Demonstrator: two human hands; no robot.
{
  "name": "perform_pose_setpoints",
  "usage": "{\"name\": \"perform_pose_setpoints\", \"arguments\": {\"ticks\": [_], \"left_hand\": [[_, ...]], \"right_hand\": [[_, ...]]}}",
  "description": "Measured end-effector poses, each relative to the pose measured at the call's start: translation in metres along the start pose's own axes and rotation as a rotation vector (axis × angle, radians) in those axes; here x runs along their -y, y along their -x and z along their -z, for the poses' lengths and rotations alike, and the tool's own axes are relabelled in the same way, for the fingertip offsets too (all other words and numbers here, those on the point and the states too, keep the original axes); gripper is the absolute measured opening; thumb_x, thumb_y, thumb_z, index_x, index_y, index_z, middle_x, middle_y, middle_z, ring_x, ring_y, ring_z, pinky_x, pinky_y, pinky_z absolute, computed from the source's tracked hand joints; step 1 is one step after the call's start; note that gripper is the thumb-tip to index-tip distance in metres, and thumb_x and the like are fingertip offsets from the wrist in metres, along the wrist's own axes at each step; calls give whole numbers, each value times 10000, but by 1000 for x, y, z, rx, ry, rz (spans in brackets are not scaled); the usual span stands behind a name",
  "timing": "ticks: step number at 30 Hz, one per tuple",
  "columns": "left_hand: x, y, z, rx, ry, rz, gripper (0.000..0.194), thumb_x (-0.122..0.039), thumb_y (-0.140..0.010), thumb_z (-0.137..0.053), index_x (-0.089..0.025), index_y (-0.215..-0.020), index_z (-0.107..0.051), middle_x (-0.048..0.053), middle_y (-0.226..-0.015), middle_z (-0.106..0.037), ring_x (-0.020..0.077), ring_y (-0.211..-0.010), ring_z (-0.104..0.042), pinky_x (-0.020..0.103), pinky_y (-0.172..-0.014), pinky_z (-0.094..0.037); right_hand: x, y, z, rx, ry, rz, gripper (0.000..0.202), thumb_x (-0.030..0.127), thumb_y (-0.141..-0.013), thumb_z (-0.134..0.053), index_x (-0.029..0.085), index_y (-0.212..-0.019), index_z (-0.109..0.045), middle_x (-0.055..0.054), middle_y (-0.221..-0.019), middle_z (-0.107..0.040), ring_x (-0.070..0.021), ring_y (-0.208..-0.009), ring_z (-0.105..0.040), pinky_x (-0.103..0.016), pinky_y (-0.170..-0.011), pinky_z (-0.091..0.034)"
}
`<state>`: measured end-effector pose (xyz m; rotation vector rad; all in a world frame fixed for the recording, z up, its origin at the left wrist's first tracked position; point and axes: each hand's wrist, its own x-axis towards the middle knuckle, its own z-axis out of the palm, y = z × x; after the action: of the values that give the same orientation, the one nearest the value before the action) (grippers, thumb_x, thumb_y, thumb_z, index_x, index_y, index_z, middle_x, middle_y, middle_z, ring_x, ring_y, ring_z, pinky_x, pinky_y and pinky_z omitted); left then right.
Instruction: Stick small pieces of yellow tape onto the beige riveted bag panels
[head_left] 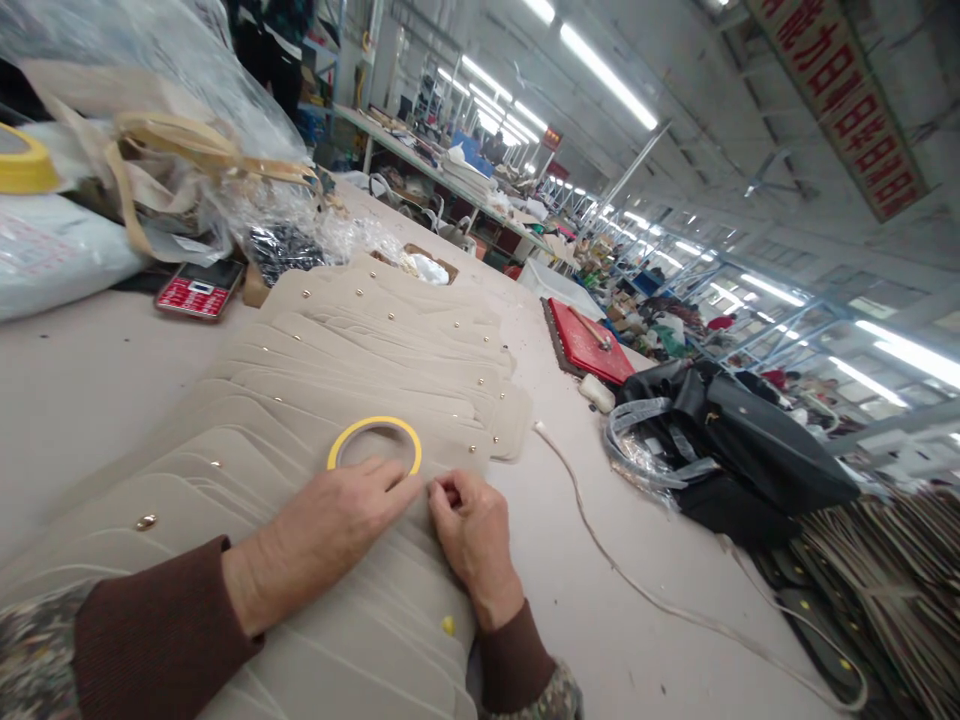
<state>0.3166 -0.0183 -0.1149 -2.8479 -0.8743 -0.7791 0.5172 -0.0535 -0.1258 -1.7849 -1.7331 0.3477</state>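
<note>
A roll of yellow tape (375,424) sits over a spread of overlapping beige panels (390,370) dotted with small metal studs. My left hand (337,515) covers the roll's near edge and is closed on it, with its fingers pointing right. Just beyond those fingertips, my right hand (480,540) is closed in a pinch above the panels. Whatever lies between its thumb and forefinger is too small or hidden to make out. A small yellow piece (448,626) lies on the panels below my right hand.
Right of the panels lie a pale cord (600,540), a black bag (735,430) and a red slab (589,340) with a hammer (592,328) on it. Stacked dark strips (892,580) fill the right corner. A red-keyed calculator (201,290) and plastic-wrapped bundles (60,245) sit at left.
</note>
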Motion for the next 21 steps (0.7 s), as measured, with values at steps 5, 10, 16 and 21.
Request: {"name": "perform_pose_setpoints", "arguments": {"ticks": [5,10,16,21], "left_hand": [[8,1,1,-184,107,12,232,-83,-1075,-443,-198,-1134,-635,19,-872,-711,214,-749,-702,329,-641,-544],[6,2,-4,-257,248,-42,318,-264,-1177,-367,-210,-1450,-519,35,-1104,-827,164,-949,-806,238,-813,-615],[1,6,-6,-247,218,-34,348,-304,-1187,-297,-169,-1442,-491,74,-1024,-837,190,-857,-821,247,-717,-627],[-1,4,-6,-230,274,-41,247,-177,-1147,-339,-213,-1277,-547,37,-995,-803,177,-845,-798,247,-714,-596]], "right_hand": [[-3,9,25,316,-227,-128,156,201,-892,-711,194,-813,-845,-6,-686,-759,-159,-627,-658,-250,-603,-427],[-1,12,29,2,-499,6,182,249,-937,-687,169,-991,-842,-30,-784,-789,-167,-678,-687,-251,-640,-530],[19,13,18,-118,-325,460,156,100,-988,-640,168,-1010,-779,-55,-871,-781,-158,-781,-702,-239,-757,-553],[22,13,6,-294,-163,564,201,72,-949,-565,182,-861,-707,-16,-711,-707,-143,-613,-640,-238,-620,-498]]}}
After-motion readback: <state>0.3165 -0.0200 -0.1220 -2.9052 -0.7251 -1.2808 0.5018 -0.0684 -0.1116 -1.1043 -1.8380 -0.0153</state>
